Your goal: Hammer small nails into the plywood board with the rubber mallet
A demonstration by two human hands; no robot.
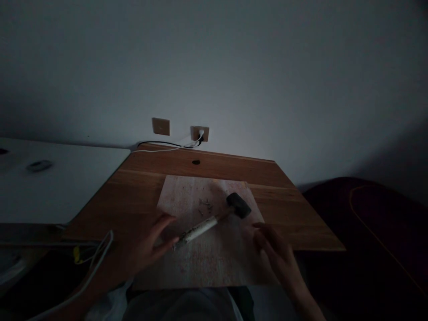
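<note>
A mallet with a dark block head (238, 205) and a whitish, worn handle (200, 228) lies slantwise on a pale board (207, 263). Just behind the handle, several small nails or screws (205, 206) are scattered on the board. My left hand (150, 240) hovers by the handle's near end, thumb and fingers apart, holding nothing; whether the thumb touches the handle I cannot tell. Over the board's right edge is my right hand (272, 243), fingers loosely bent and apart, with nothing seen in it. The scene is dim.
The board rests on a brown wooden table (287, 205) against a wall. A wall socket (199, 133) holds plugs with black and white cables. A white table (60, 183) adjoins at left. A white cord (100, 254) hangs near my left arm. A dark red rounded shape (364, 209) stands at right.
</note>
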